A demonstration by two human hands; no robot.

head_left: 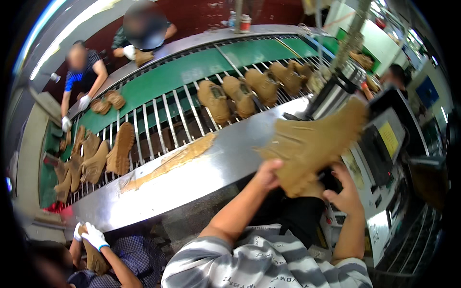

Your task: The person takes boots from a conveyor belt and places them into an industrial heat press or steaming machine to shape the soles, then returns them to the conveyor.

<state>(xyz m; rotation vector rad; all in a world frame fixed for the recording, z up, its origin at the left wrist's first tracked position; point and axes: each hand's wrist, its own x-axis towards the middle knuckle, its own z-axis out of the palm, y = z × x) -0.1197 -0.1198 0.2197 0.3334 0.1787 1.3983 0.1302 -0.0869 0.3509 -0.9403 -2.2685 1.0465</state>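
Note:
A tan boot (312, 139) with a ridged sole is held up in front of me, tilted with its toe to the upper right. My left hand (270, 174) is closed on its back, near the heel. Close below the sole is my right hand (345, 189), its thumb and fingers apart; I see nothing held in it. Between the two hands, under the heel, another tan piece (312, 190) shows in part, and I cannot tell what it is.
Beyond a metal ledge (230, 161) with brown tape on it, a roller conveyor (163, 115) carries several tan boots (214, 102). A machine (379, 149) stands at my right. Gloved co-workers handle footwear across the conveyor and at my lower left, one with a tan boot (96, 257).

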